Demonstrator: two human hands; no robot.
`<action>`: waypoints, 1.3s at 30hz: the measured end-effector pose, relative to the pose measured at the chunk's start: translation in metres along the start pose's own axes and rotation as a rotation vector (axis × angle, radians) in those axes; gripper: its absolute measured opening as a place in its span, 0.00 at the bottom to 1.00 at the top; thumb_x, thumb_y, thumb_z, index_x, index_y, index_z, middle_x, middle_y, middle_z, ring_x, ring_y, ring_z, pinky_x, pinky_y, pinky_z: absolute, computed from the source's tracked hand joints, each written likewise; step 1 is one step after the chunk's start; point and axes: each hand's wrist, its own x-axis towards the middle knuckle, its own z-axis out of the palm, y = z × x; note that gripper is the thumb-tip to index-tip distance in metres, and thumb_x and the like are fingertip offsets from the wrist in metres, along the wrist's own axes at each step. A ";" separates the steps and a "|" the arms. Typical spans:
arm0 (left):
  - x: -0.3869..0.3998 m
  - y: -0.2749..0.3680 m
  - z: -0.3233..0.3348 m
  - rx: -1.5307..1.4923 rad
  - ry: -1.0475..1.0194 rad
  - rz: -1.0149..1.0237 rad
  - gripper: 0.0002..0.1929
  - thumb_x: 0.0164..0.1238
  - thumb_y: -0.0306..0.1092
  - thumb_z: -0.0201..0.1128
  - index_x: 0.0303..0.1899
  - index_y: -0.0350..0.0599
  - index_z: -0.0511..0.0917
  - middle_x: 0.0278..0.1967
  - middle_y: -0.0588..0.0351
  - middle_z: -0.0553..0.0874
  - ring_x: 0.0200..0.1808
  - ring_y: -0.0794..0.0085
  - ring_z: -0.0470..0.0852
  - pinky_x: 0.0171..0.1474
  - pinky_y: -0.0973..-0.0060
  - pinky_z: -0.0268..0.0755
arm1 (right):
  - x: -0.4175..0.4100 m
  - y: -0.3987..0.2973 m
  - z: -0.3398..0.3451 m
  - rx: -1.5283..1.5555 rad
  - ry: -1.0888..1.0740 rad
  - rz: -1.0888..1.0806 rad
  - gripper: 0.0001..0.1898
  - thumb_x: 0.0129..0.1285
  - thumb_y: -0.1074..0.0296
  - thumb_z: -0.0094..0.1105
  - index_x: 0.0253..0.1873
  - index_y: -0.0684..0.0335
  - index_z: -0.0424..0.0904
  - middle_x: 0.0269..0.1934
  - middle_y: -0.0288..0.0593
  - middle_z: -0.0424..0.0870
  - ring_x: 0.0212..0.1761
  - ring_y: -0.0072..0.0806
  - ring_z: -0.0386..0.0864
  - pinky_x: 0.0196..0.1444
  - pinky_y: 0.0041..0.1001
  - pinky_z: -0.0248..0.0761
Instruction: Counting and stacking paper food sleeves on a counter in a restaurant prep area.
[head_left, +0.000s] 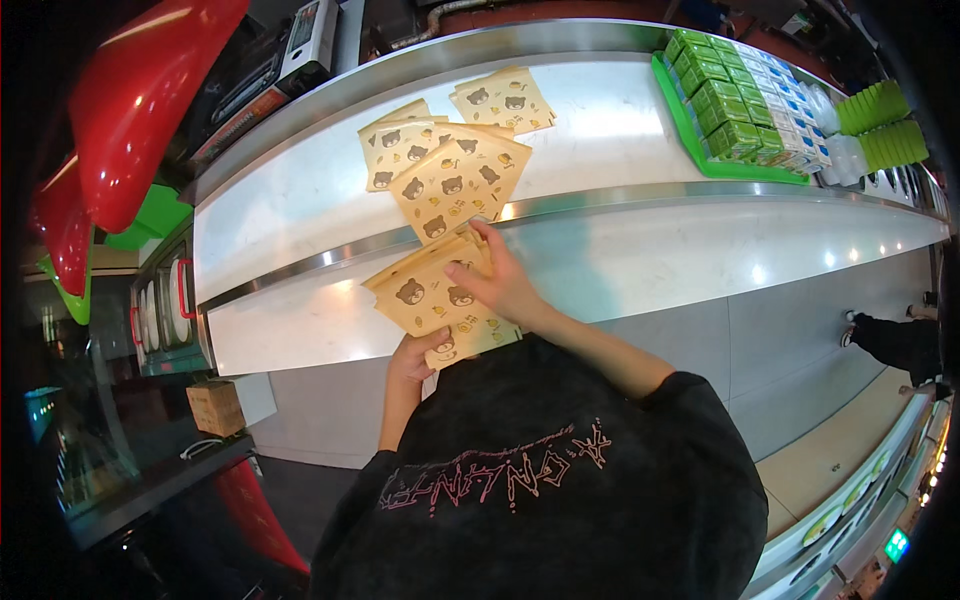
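Observation:
Several tan paper sheets or bags with printed bears (420, 307) form a loose, slightly fanned stack in front of my chest. My left hand (416, 356) grips the stack's lower left corner, thumb on top. My right hand (502, 281) lies over its upper right side, thumb on the face and fingers at the far edge. Just beyond, a fanned pile of the same printed paper (465, 176) lies on the white counter and reaches over its metal strip. Behind it a smaller pile (506, 101) rests near the counter's back.
A green tray (697, 154) of small green and white packs stands at the right, beside stacked green cups (892, 142) and clear containers. Red glossy shapes (142, 112) hang at the upper left. A cardboard box (216, 409) sits at the lower left. A person (896, 341) is far right.

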 end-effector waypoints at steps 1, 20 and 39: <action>0.000 0.006 0.004 0.002 -0.002 0.004 0.27 0.61 0.25 0.60 0.61 0.35 0.62 0.54 0.40 0.74 0.50 0.49 0.80 0.43 0.52 0.81 | 0.001 -0.002 0.005 -0.056 -0.028 -0.110 0.34 0.64 0.61 0.59 0.68 0.67 0.52 0.59 0.46 0.65 0.57 0.30 0.68 0.61 0.30 0.62; -0.052 -0.004 -0.012 -0.182 0.065 0.251 0.26 0.62 0.26 0.60 0.60 0.34 0.62 0.54 0.38 0.74 0.51 0.45 0.79 0.40 0.51 0.82 | 0.186 -0.002 -0.040 -1.443 -0.279 -0.403 0.28 0.48 0.59 0.69 0.57 0.54 0.72 0.48 0.41 0.77 0.57 0.36 0.69 0.61 0.36 0.57; -0.045 0.004 -0.016 -0.171 0.051 0.192 0.25 0.63 0.26 0.58 0.61 0.34 0.61 0.55 0.38 0.73 0.53 0.46 0.78 0.43 0.52 0.81 | 0.117 -0.035 -0.035 -1.146 -0.576 -0.211 0.19 0.47 0.56 0.67 0.43 0.59 0.81 0.43 0.50 0.81 0.47 0.45 0.77 0.49 0.37 0.70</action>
